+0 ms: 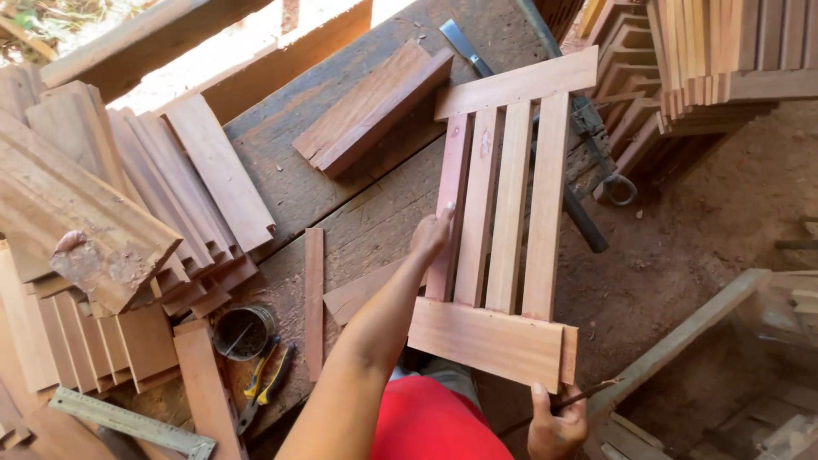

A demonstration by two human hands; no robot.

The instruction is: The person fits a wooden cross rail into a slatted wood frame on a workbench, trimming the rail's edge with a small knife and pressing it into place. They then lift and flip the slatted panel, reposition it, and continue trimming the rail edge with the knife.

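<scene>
1. Right hand (pixel 555 423), just below the slatted wooden panel (pixel 503 230), closed around a thin dark rod (pixel 569 399).
2. Left hand (pixel 433 234) pressed open against the panel's leftmost slat, gripping nothing.
3. Panel lying flat over the worn workbench (pixel 341 196), its right side overhanging the edge.
4. Left of the panel: loose strip (pixel 313 298), small tin (pixel 244 331), pliers (pixel 264 383), stacked boards (pixel 128 230).

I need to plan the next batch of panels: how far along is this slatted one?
Done: the slatted panel has four slats between two cross boards. In hand: the left hand steadies the leftmost slat; the right hand holds a thin dark tool by the near cross board. Left: loose boards on the workbench remain unassembled.
</scene>
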